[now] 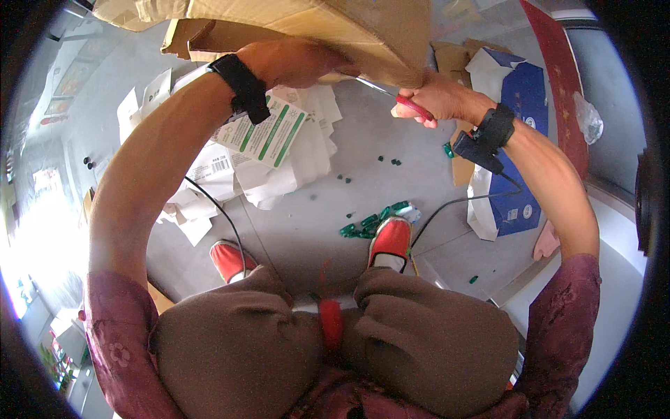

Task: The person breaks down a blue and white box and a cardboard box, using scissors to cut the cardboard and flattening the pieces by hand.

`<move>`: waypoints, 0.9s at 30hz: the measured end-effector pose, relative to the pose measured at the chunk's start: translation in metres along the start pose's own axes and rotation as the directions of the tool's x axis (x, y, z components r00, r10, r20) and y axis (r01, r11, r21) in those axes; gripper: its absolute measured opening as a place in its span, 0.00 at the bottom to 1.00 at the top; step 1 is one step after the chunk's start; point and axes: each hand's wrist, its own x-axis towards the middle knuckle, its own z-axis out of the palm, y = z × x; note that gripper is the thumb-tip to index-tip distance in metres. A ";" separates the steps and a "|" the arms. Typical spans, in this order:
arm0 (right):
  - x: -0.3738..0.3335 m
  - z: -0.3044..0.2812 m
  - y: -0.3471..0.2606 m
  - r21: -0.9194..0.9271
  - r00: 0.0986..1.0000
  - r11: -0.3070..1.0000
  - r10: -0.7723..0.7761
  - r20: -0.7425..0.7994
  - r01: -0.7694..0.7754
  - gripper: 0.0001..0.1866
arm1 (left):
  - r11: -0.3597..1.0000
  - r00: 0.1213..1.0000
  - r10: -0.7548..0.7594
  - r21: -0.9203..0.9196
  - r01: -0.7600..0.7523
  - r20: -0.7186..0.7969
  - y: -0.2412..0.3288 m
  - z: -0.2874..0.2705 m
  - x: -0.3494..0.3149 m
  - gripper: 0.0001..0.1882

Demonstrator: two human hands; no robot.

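Observation:
A large brown cardboard box (370, 31) hangs in front of me, tilted, above the floor. My left hand (300, 61) is closed on its lower edge, the fingertips partly hidden by the board. My right hand (447, 99) grips scissors (417, 108) by their red handles, fingers wrapped round them. The metal blades point left along the lower edge of the cardboard, towards my left hand. Where the blade tips meet the board is hard to make out. Both wrists wear black straps with cables.
Flattened white cartons (279, 164) lie on the grey floor at left. A blue and white carton (520, 91) lies at right, near a crumpled clear plastic bag (588, 119). Several green plastic pieces (370, 222) are scattered by my right red shoe (391, 239). Cables trail down from both wrists.

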 end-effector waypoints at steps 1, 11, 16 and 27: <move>0.002 0.001 0.001 0.006 1.000 1.000 -0.023 0.004 0.023 0.16 | 0.994 0.996 0.076 0.078 -0.072 -0.050 -0.006 0.005 -0.002 0.22; -0.001 0.005 0.039 0.724 0.994 0.684 0.007 0.106 -0.082 0.13 | 0.967 0.994 0.026 0.250 -0.052 0.103 -0.013 0.003 0.006 0.24; -0.005 0.019 0.045 0.811 0.994 0.579 -0.006 0.105 -0.083 0.17 | 1.000 0.990 -0.025 -0.010 0.027 0.140 -0.030 0.011 0.005 0.23; -0.012 -0.014 0.057 0.316 0.999 0.948 0.049 -0.021 -0.040 0.18 | 0.865 0.903 0.405 0.377 -0.330 -0.139 -0.009 -0.001 -0.015 0.06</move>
